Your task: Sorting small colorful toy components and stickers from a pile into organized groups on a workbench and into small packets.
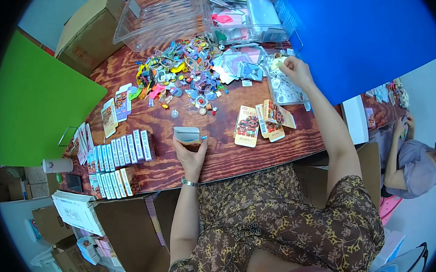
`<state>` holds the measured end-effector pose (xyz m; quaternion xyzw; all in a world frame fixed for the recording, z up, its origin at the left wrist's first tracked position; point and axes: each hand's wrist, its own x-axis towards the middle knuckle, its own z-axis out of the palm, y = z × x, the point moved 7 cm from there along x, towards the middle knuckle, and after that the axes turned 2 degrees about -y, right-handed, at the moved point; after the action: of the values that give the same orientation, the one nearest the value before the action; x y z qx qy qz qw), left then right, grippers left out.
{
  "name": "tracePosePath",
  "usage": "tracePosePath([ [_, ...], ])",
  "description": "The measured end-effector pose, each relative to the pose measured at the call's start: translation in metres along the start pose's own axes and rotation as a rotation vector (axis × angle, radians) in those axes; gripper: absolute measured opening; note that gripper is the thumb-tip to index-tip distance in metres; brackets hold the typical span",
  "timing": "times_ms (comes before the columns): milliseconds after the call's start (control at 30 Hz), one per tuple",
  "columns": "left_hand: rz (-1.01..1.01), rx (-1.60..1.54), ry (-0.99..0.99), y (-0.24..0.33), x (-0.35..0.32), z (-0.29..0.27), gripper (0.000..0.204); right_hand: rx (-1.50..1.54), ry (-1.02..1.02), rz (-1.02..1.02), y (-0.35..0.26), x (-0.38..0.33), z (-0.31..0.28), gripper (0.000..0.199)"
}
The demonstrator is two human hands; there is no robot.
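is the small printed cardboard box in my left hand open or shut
Open: the box in your left hand has its pale flap raised.

We record our left forearm [184,216] extended forward near the torso, its left hand [191,157] cupped in a grip with thumb and fingers apart, while our right arm [334,123] stretches farther forward, angled inward, the right hand [297,73] bent with fingertips near the thumb.
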<state>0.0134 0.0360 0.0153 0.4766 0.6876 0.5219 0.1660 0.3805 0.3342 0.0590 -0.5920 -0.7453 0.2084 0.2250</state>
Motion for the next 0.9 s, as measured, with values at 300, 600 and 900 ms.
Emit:
tracePosePath([
  [300, 0.005, 0.008, 0.001, 0.002, 0.000, 0.002, 0.085, -0.428, -0.354, -0.203, -0.022, -0.024, 0.037, 0.039],
  [600, 0.008, -0.022, 0.005, 0.000, 0.001, 0.001, 0.080, -0.344, -0.219, -0.214, -0.032, -0.029, 0.014, 0.018],
  [900, 0.096, 0.107, 0.040, 0.016, 0.004, 0.006, 0.084, 0.182, -0.648, -0.341, -0.229, -0.083, 0.038, 0.023],
])
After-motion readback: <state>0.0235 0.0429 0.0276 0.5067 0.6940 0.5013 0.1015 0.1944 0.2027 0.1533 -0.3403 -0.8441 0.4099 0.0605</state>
